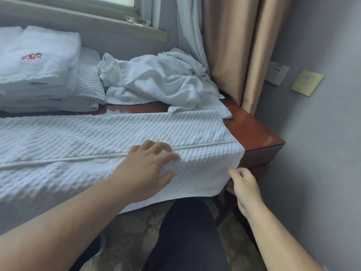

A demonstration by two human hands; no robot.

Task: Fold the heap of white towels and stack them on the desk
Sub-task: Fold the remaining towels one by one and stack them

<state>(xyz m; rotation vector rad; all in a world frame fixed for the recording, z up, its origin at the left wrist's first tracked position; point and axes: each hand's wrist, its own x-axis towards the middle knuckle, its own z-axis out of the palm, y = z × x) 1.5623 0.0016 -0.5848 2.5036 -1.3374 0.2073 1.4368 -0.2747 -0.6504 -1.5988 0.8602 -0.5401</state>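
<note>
A ribbed white towel lies spread lengthwise across the front of the reddish wooden desk, its near long edge draped over the desk's front, probably so the flat top can carry the cloth while it is squared up for the next fold. The left hand rests on it with fingers straight and spread, palm down just beside the raised seam that runs along the towel, which looks meant to pin the cloth so it does not slide. The right hand is at the towel's hanging right corner, off the desk's front edge; finger and thumb seem to pinch that corner, though the thumb is half hidden behind the cloth. Judging by this grip, the corner is about to be lifted and carried over. Behind the spread towel, the crumpled heap of towels waits against the curtain, and the folded stack sits at the back left
</note>
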